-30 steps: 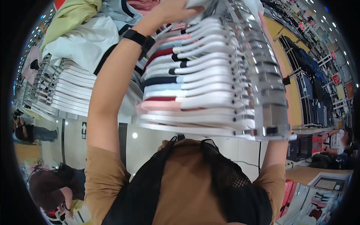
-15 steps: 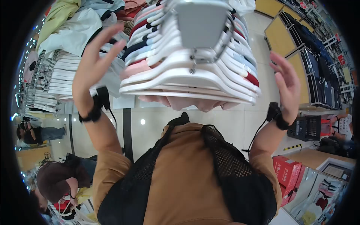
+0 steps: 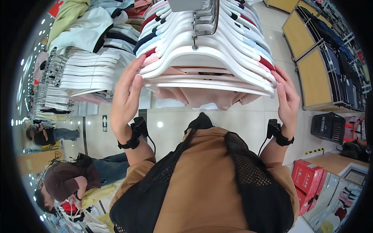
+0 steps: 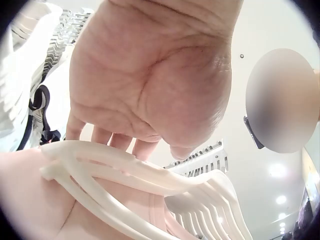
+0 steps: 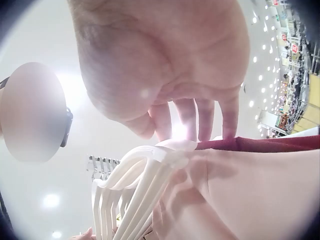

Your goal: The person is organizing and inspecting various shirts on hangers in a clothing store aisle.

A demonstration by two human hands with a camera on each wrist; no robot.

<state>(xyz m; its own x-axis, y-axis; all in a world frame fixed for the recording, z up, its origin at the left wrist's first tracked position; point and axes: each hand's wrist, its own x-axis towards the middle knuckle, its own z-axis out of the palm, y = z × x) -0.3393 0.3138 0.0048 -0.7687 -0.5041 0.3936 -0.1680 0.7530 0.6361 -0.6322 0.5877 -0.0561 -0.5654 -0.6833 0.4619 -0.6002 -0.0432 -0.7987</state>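
A row of white clothes hangers hangs before me, bearing shirts in pink, red, navy and pale blue. Below the nearest one shows a pink garment. My left hand is at the left hanger ends, fingers extended and thumb apart. On the opposite side, my right hand has its straight fingers along the right ends. In the left wrist view, the fingertips pass behind a white hanger. The right wrist view has the fingertips right at a dark red garment beside the pink cloth.
Metal hooks hold the hangers below a grey end plate. Another rack of white hangers stands left, with shirts heaped behind. Wooden shelving, a black basket and red boxes are right. Another person works lower left.
One second ago both hands were up at the rack, the left among the shirts. They came away to the sides, then moved inward to the hanger ends. The rack now faces me squarely.
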